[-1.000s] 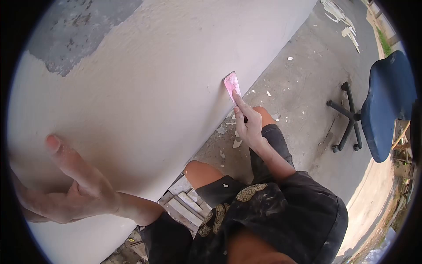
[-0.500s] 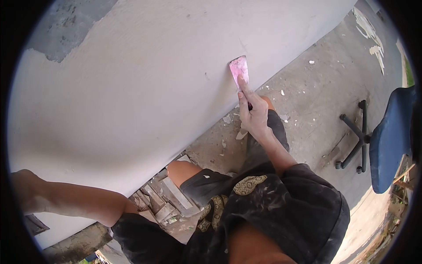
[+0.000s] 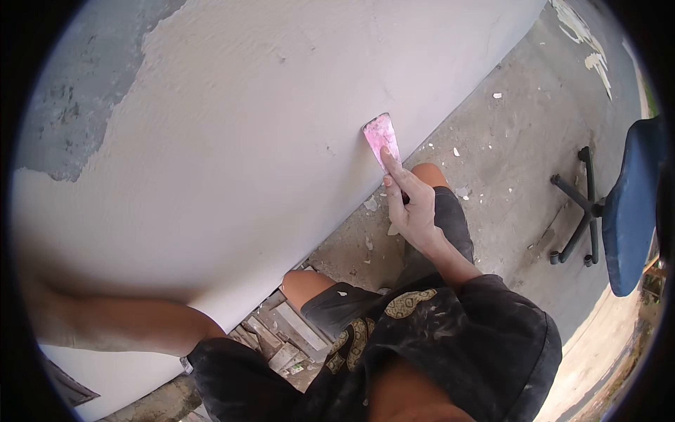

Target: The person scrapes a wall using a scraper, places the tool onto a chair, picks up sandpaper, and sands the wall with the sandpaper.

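My right hand (image 3: 416,218) is closed round a putty knife (image 3: 381,137), with a finger laid along its pink-smeared blade. The knife's broad edge points up and away from me, at or very close to the pale plastered wall (image 3: 232,141); I cannot tell whether it touches. My left arm stretches out along the wall to the far left. The left hand (image 3: 43,313) lies in the dark rim of the view, its fingers hidden.
A bare grey patch (image 3: 84,84) shows at the wall's upper left. Broken tile-like pieces (image 3: 285,355) lie by the wall's foot, near my knee. White flakes dot the concrete floor (image 3: 506,176). A blue swivel chair (image 3: 636,211) stands at the right.
The view has shifted, so wall, knife and right hand appear lower and more of the grey patch shows. My left hand sits further into the dark rim. The right hand keeps its grip.
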### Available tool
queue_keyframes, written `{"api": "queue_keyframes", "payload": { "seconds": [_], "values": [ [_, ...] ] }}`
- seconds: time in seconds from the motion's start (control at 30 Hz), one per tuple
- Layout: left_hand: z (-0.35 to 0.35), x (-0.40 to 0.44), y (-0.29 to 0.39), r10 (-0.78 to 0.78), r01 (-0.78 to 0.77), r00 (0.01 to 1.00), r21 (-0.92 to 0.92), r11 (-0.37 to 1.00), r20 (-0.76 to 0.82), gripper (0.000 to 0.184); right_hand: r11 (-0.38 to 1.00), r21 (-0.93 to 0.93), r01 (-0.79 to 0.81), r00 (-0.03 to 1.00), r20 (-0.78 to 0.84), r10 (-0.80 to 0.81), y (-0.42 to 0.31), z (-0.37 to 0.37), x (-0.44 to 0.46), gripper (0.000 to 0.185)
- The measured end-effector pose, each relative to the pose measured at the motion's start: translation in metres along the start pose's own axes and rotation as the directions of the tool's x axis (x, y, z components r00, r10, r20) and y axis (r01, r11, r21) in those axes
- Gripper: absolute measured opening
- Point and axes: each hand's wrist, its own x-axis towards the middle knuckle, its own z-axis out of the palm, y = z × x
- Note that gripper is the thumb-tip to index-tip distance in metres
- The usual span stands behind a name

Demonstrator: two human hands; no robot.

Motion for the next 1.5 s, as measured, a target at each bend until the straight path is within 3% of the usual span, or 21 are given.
{"api": "queue_keyframes", "payload": {
  "seconds": [0.1,0.2,0.27,0.3,0.37,0.4,0.63,0.77,1.1,1.23,1.43,1.5],
  "values": [
    [-0.002,-0.007,0.005,-0.018,0.020,0.999,-0.055,0.998,0.031,0.077,0.991,-0.037,-0.126,0.992,0.019,0.126,-0.021,-0.009,0.024,0.049],
    [-0.005,-0.007,0.012,-0.028,0.031,0.998,-0.055,0.998,0.063,0.078,0.999,0.009,-0.050,0.999,-0.004,0.050,-0.011,-0.001,0.004,0.046],
    [-0.001,0.010,-0.002,-0.221,0.221,0.975,-0.005,0.975,0.019,0.079,0.999,0.024,0.030,0.999,-0.018,-0.030,-0.007,0.003,-0.003,0.045],
    [0.009,0.042,-0.025,-0.399,0.400,0.916,0.016,0.916,-0.049,0.079,0.998,0.015,0.062,0.998,-0.033,-0.062,-0.005,0.005,-0.001,0.045],
    [0.013,0.040,-0.026,-0.392,0.391,0.917,-0.024,0.920,-0.073,0.080,1.000,-0.018,-0.010,0.999,-0.030,0.009,-0.010,0.001,0.013,0.044],
    [0.014,0.037,-0.027,-0.373,0.372,0.924,-0.027,0.928,-0.085,0.080,0.992,-0.047,-0.121,0.993,-0.008,0.121,-0.026,-0.012,0.030,0.044],
    [0.010,0.016,-0.029,-0.228,0.227,0.971,-0.021,0.974,-0.075,0.078,0.986,-0.014,-0.167,0.978,0.122,0.168,-0.012,-0.017,-0.001,0.043],
    [0.010,0.012,-0.033,-0.219,0.218,0.973,-0.020,0.976,-0.074,0.076,0.998,-0.055,-0.031,0.996,0.084,0.035,0.001,-0.016,0.008,0.045],
    [0.013,0.006,-0.042,-0.193,0.192,0.981,-0.009,0.981,-0.032,0.074,0.996,-0.086,0.034,0.999,0.018,-0.033,0.002,-0.026,0.022,0.049],
    [0.011,0.006,-0.048,-0.192,0.192,0.980,-0.007,0.981,-0.041,0.073,0.981,-0.109,0.158,0.987,0.002,-0.159,0.005,-0.021,0.037,0.050],
    [0.007,0.006,-0.056,-0.186,0.185,0.982,-0.014,0.983,-0.021,0.072,0.991,-0.092,0.099,0.995,0.027,-0.097,-0.019,-0.035,0.069,0.054],
    [0.002,0.006,-0.063,-0.201,0.201,0.979,-0.016,0.980,-0.017,0.071,0.984,-0.090,0.154,0.988,0.010,-0.154,-0.016,-0.036,0.067,0.055]
  ]
}}
